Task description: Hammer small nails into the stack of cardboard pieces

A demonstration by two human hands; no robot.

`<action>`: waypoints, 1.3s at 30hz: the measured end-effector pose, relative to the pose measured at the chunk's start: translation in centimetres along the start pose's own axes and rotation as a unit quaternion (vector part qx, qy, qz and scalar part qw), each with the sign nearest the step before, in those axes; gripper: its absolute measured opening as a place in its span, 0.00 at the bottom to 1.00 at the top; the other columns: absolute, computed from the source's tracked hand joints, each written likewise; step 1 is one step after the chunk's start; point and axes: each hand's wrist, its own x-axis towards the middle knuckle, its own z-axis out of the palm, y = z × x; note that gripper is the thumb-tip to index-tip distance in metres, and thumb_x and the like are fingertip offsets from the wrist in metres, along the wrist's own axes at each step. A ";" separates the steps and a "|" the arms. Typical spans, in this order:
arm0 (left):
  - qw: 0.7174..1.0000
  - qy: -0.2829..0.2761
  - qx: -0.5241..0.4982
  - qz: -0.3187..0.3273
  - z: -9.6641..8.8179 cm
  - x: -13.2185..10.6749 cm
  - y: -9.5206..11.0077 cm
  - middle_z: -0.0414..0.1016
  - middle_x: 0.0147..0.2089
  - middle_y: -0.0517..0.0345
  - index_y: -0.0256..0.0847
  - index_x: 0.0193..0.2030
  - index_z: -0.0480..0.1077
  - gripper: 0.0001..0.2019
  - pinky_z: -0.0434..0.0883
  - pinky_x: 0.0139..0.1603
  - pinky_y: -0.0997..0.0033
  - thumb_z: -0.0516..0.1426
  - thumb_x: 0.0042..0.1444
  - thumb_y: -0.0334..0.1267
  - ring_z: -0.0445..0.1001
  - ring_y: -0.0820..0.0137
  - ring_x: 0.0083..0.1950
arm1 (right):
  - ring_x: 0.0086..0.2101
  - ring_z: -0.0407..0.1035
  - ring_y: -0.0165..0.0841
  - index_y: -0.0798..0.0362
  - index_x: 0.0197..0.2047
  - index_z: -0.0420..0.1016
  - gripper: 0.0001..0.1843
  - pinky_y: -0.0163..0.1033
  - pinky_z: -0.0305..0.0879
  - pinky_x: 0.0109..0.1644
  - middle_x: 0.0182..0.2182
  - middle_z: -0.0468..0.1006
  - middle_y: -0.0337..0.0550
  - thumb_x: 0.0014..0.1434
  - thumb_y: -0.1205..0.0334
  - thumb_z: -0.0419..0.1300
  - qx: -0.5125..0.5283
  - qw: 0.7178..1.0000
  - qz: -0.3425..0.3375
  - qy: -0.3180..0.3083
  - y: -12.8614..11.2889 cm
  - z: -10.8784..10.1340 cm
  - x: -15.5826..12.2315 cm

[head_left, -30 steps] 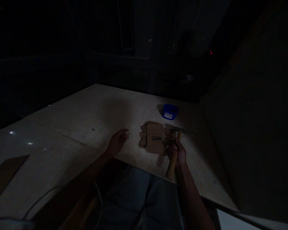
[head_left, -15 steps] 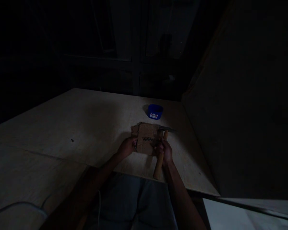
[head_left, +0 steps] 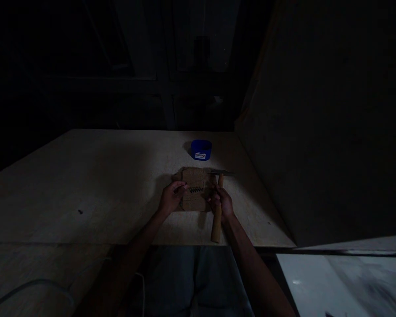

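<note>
The scene is very dark. My right hand [head_left: 221,202] is wrapped round the wooden handle of a hammer [head_left: 217,222], whose metal head lies over the right edge of a brown cardboard piece [head_left: 194,196] on the plywood table [head_left: 102,185]. A row of small dark nails [head_left: 196,189] rests on the cardboard. My left hand [head_left: 170,198] is at the cardboard's left edge, its fingertips pinched together beside the nails. What they pinch is too small to make out.
A small blue round container [head_left: 201,149] stands on the table just behind the cardboard. A tall plywood panel [head_left: 317,132] rises along the right side. A small dark speck [head_left: 80,211] lies on the table to the left. A cable [head_left: 26,286] curves at lower left.
My left hand has moved right from the bare table to the cardboard's left edge by the nails. The view has swung, so everything sits further left. My right hand keeps hold of the hammer.
</note>
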 end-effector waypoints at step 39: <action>0.990 -0.116 0.044 0.061 -0.3 1.0 -3.3 0.85 0.45 0.54 0.46 0.41 0.83 0.12 0.79 0.49 0.64 0.63 0.56 0.48 0.82 0.63 0.45 | 0.21 0.73 0.33 0.50 0.37 0.64 0.24 0.25 0.45 0.12 0.14 0.56 0.25 0.50 0.43 0.68 -0.186 0.982 -0.021 0.032 0.0 1.5 -1.6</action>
